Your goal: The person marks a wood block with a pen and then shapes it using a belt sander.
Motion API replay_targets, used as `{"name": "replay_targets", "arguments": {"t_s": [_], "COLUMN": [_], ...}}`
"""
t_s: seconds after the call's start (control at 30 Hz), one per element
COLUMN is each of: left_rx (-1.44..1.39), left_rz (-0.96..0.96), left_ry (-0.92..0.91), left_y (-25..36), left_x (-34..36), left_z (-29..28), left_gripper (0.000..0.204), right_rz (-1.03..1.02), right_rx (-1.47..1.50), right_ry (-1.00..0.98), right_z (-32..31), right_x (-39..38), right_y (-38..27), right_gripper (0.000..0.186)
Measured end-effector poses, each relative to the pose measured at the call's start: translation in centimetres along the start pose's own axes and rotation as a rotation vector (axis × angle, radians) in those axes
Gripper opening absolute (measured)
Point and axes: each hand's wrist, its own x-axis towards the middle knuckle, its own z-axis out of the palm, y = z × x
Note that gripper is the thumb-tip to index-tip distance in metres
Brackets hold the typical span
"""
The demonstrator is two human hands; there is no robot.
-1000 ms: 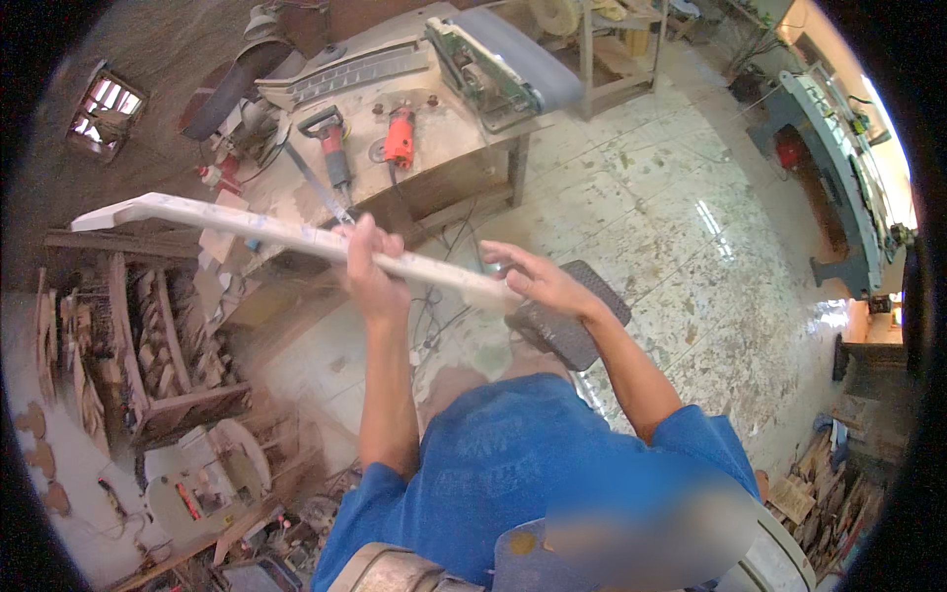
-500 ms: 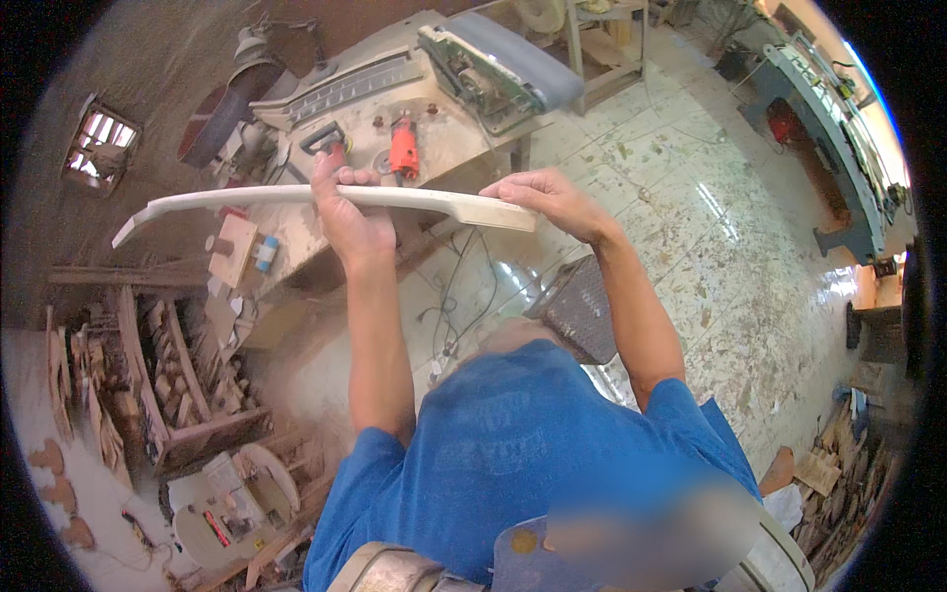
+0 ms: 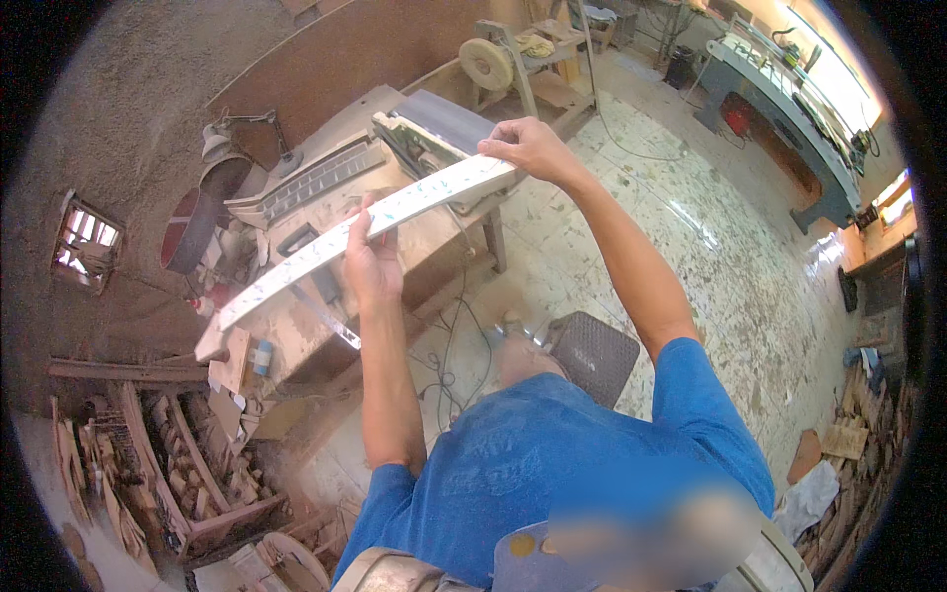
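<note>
A long, slim, gently curved pale wooden piece [image 3: 434, 193] is held up in front of me over the workbench, slanting from lower left to upper right. Its upturned face carries small bluish, shiny flecks. My left hand [image 3: 374, 264] supports it near the middle, fingers and thumb closed around its edges. At the upper right end, my right hand [image 3: 533, 150] pinches the tip between thumb and fingers. Below the piece, a dark tool handle [image 3: 324, 281] on the bench is partly covered. A narrow shiny strip [image 3: 330, 321] shows beside my left forearm; what it belongs to, I cannot tell.
The dusty workbench [image 3: 414, 259] carries a belt sander [image 3: 449, 116], a long slatted tray [image 3: 321, 183] and a desk lamp [image 3: 286, 148]. A dark textured box [image 3: 592, 360] stands on the floor near cables [image 3: 454, 335]. Wood offcuts fill a crate [image 3: 212, 518] at lower left.
Both hands have tilted the wooden piece, its right end going up and its left end down, and turned its flecked face into view. My view has shifted, and the red power tool is now hidden.
</note>
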Motion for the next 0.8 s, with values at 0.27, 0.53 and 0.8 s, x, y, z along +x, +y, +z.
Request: {"name": "replay_targets", "arguments": {"t_s": [0.27,0.53,0.8], "left_rx": [-0.013,-0.009,-0.022], "left_rz": [0.019,0.113,0.183], "left_ry": [0.061,0.216,0.386], "left_y": [-9.9,-16.2,-18.1], "left_x": [10.5,14.8,15.5], "left_z": [-0.8,0.9,0.7], "left_gripper": [0.037,0.036,0.039], "right_rz": [-0.104,-0.324,-0.493], "right_rx": [-0.245,-0.3,-0.219], "right_ry": [-0.125,-0.212,-0.333], "right_z": [0.0,1.8,2.8], "right_x": [14.6,24.0,27.6], "right_y": [11.6,20.2,20.4], "right_gripper": [0.047,0.051,0.047]}}
